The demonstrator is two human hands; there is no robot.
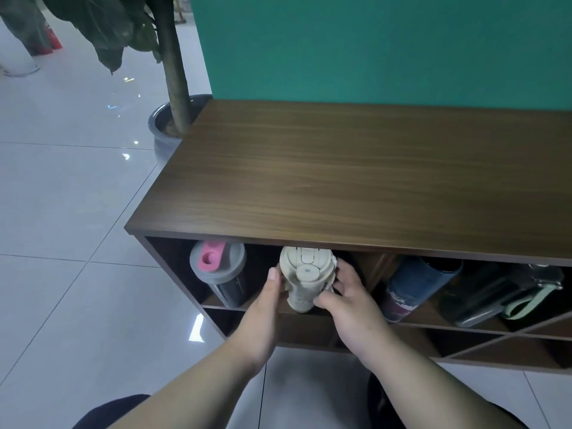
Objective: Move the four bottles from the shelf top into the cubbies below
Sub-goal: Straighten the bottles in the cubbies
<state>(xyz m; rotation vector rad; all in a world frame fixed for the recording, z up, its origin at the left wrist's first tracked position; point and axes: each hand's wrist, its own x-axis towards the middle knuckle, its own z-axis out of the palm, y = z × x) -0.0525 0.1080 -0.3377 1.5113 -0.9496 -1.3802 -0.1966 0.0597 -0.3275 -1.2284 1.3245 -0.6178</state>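
Observation:
A cream bottle with a flip lid stands at the mouth of the upper left cubby, just under the wooden shelf top. My left hand grips its left side and my right hand wraps its right side and base. Beside it on the left stands a grey bottle with a pink lid tab. In the cubby to the right leans a blue bottle with a dark red band. Further right lies a dark bottle with a pale green strap. No bottle stands on the shelf top.
A green wall rises behind the shelf. A potted plant in a grey pot stands at the shelf's far left corner. White floor tiles spread out to the left. A lower row of cubbies has slanted dividers.

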